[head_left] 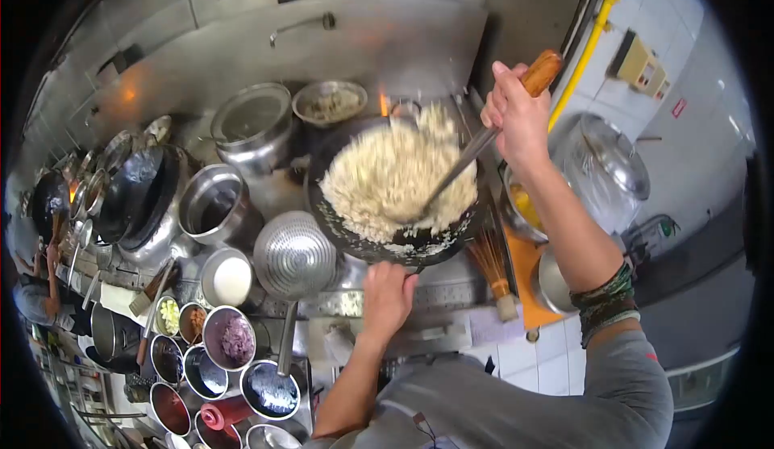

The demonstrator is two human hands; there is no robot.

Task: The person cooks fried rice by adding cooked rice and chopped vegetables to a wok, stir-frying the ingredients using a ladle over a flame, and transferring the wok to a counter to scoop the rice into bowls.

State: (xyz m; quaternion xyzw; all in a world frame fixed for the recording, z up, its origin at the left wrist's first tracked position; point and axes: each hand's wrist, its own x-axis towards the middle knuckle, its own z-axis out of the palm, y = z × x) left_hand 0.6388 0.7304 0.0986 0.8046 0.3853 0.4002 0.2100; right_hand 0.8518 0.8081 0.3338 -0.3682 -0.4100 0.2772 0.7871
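Rice on the move in the wok, both my hands closed.
From my remote view, my right hand (520,110) is wrapped tight around the ladle (476,149), high on its wooden grip; the bowl end sits down and to its left, in the blurred rice (395,175). My left hand (387,297) is curled shut at the near edge of the wok (355,243), though its exact hold is hidden; the rice lies just beyond it. Just left of that hand is the strainer (294,255); farther left, the cup of chopped onion (237,341). The brush (493,272) lies to its right.
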